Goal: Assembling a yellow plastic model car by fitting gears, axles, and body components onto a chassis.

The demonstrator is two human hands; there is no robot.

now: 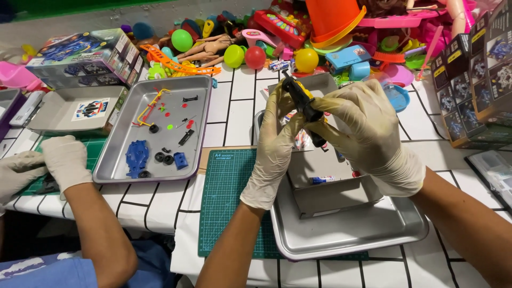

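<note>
Both my hands wear pale latex gloves and meet above a metal tray [346, 234]. My left hand [274, 149] and my right hand [368, 130] together grip a black toy car chassis [304, 101] with a yellow part showing, held tilted with one end up. Under my hands an open grey cardboard box [330, 194] lies in the tray, with a small battery [322, 180] in it. The tray rests partly on a green cutting mat [226, 197].
A second metal tray [202, 88] to the left holds blue, black and yellow toy parts. A co-worker's gloved hands [48, 165] rest at the far left. Printed toy boxes [85, 56] stand left and right [480, 74]. Colourful toys [298, 37] pile along the back.
</note>
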